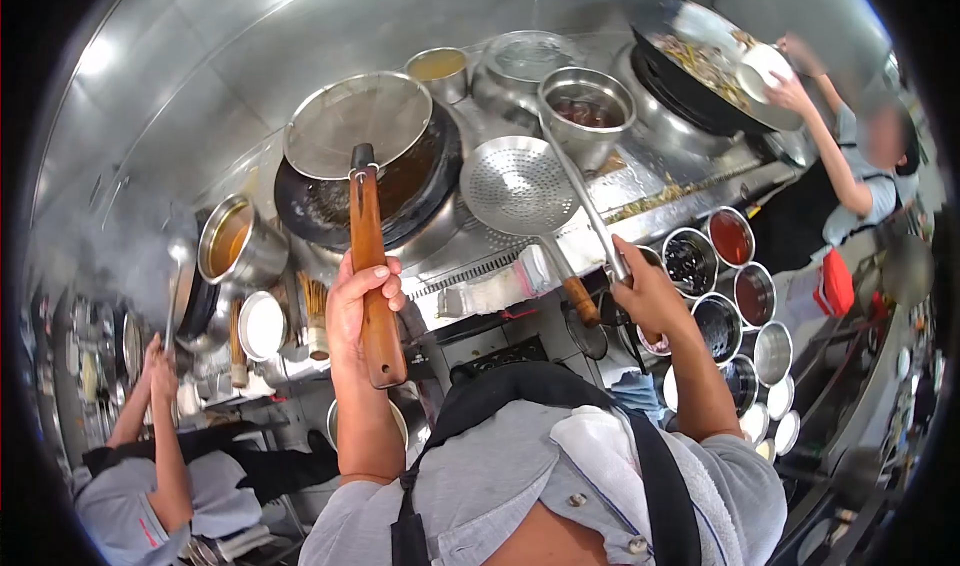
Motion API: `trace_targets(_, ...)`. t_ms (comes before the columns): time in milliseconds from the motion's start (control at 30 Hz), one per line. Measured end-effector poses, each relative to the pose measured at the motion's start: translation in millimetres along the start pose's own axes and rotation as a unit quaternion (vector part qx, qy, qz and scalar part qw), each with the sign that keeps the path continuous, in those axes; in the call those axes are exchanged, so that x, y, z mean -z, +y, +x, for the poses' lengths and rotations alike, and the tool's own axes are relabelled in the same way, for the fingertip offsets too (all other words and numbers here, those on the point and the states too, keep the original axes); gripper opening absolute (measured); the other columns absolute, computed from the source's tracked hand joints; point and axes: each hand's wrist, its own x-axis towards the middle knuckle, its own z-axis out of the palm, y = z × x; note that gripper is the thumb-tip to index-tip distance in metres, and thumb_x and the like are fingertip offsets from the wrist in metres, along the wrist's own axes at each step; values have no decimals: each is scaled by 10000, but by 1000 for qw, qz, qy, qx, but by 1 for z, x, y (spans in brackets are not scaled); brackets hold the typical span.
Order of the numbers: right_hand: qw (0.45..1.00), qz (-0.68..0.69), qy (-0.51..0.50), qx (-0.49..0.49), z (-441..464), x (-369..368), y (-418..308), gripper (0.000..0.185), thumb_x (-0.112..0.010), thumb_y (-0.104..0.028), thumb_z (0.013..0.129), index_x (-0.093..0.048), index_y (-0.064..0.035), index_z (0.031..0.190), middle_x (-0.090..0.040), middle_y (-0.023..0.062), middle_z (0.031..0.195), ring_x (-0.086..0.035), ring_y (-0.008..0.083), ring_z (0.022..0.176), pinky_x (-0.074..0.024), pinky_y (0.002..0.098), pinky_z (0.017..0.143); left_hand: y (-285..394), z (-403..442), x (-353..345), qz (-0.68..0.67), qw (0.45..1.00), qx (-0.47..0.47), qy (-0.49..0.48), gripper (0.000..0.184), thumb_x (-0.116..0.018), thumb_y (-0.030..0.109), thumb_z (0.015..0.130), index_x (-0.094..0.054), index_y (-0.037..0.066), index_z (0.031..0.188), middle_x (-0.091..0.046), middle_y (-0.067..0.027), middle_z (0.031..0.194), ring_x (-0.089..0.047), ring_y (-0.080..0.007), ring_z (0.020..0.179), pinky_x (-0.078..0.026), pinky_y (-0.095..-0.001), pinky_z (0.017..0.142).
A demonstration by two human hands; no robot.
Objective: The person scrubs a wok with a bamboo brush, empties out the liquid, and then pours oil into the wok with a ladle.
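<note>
My left hand [362,291] is wrapped round the wooden handle of a fine-mesh strainer [360,116]. The strainer's round mesh is over a black wok [430,196] with dark liquid in it. In my right hand [650,291] is the long metal handle of a ladle [580,181]. Its far end meets the rim of a steel pot [600,146] holding dark brown contents; I cannot tell the ladle's bowl from the pot. Between my hands lies a perforated skimmer [520,184] with a wooden grip, near a folded cloth [535,269].
Several steel canisters of sauces [690,258] stand at the right. A co-worker [850,156] tips a white bowl [762,73] over another wok [685,26]. At the left are a pot of amber liquid [245,241] and a second co-worker [170,466] with a long-handled utensil.
</note>
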Motion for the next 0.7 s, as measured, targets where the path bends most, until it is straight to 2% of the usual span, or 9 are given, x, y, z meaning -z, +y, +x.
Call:
trace_targets(133,999,-41,22,-7,-29,-24,48,739,-640,-168,842,-344,-186,1518,-676,251,887,-676,404,858,-508,482,789,-21,31,-57,29,996,36,-70,423,-623,-12,833,-436,24,1211,-597,-159,914,-551,-170,647,-477,-328,532)
trace_targets(167,997,-59,-7,-52,-32,-30,57,744,-638,-187,847,-331,-212,1524,-692,267,966,-670,438,935,-507,503,837,-29,41,-73,28,994,52,-90,425,-621,-13,836,-434,24,1216,-598,-159,913,-552,-171,648,-480,-329,535)
trace_targets(200,994,-74,-27,-70,-31,-40,68,761,-629,-209,860,-289,-233,1540,-700,254,1010,-671,440,954,-507,505,848,-38,51,-87,27,992,68,-107,427,-620,-14,838,-433,24,1221,-600,-158,911,-553,-171,648,-483,-331,538)
trace_targets(267,992,-101,-35,-69,-29,-57,84,768,-616,-227,877,-249,-242,1551,-711,227,943,-675,437,912,-511,514,826,-63,78,-113,18,984,105,-142,438,-608,-23,846,-435,25,1246,-604,-156,909,-557,-174,648,-489,-331,546)
trace_targets(333,990,-115,-60,-60,-29,-64,92,756,-600,-242,905,-216,-186,1554,-684,257,1058,-668,439,932,-516,526,825,-93,100,-144,-2,973,141,-181,344,-604,-14,861,-464,20,1174,-613,-162,914,-568,-175,643,-505,-333,549)
trace_targets(400,988,-136,-48,-53,-31,-72,102,774,-625,-280,909,-207,-222,1558,-652,217,1168,-667,423,967,-527,525,807,-138,128,-164,4,967,162,-198,283,-606,5,874,-467,21,1119,-633,-154,879,-593,-180,626,-528,-336,550)
trace_targets(533,988,-119,-68,-64,-39,-70,106,798,-643,-297,902,-201,-228,1563,-645,223,1170,-657,404,1013,-524,512,831,-218,141,-209,68,980,108,-151,229,-610,63,899,-469,36,1078,-651,-137,802,-618,-190,592,-549,-344,549)
trace_targets(600,992,-80,-69,-64,-43,-74,115,818,-649,-295,897,-189,-216,1569,-645,226,1168,-651,404,1029,-518,502,852,-234,136,-230,23,987,114,-115,225,-609,90,909,-471,33,1076,-646,-149,814,-624,-204,605,-551,-360,544)
trace_targets(700,992,7,-103,-71,-47,-76,127,874,-672,-268,878,-159,-181,1580,-657,234,1141,-644,420,1034,-500,483,892,-245,146,-233,30,964,227,-132,294,-624,176,934,-452,34,1125,-656,-167,869,-656,-261,663,-575,-394,591)
